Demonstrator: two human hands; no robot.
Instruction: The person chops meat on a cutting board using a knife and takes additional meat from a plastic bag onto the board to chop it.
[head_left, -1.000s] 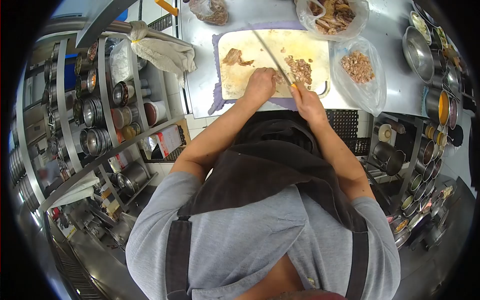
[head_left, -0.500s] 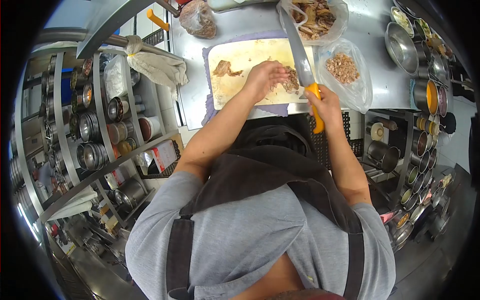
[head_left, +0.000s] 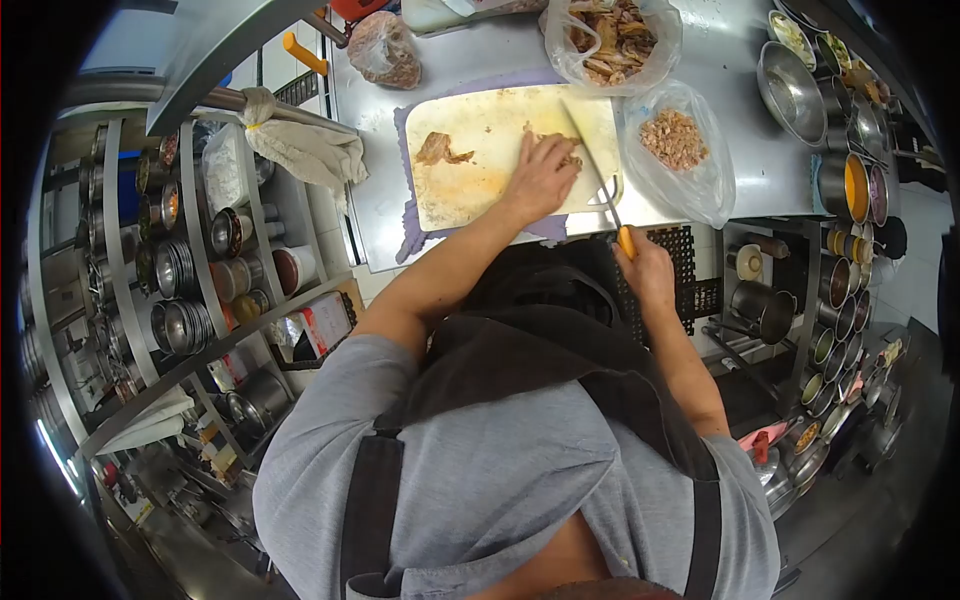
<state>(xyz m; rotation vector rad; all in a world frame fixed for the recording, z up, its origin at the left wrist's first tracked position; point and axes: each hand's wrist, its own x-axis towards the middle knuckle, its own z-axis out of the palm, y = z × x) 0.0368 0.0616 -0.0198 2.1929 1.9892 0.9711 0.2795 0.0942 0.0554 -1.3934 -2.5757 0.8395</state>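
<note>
The fingers (head_left: pixel 551 150) of the left hand (head_left: pixel 541 182) are stretched out and slightly parted, lying over chopped meat (head_left: pixel 573 160) toward the right side of a pale cutting board (head_left: pixel 470 208); they partly hide it, so whether they pinch any of it cannot be told. The right hand (head_left: pixel 648 268) is closed around the orange handle of a long knife (head_left: pixel 626 241). Its blade points away from the person, slanting across the board just to the right of the left hand; whether the edge touches the board is unclear. The board rests on a purple cloth (head_left: pixel 409 232) on a metal counter (head_left: pixel 735 60). Judging by how things lie, the cutting is partway along. Done: small pieces of meat (head_left: pixel 672 139) sit in an open clear bag (head_left: pixel 708 195) just right of the board, and the meat by the left hand looks mostly cut. Left to cut: one larger brown piece (head_left: pixel 440 150) lies alone on the board's left side, and bigger chunks (head_left: pixel 612 40) fill another open bag (head_left: pixel 664 72) beyond the board. Farther left, near the counter's edge, is a closed bag (head_left: pixel 385 50), its contents hard to make out. A metal bowl (head_left: pixel 792 95) stands at the right.
</note>
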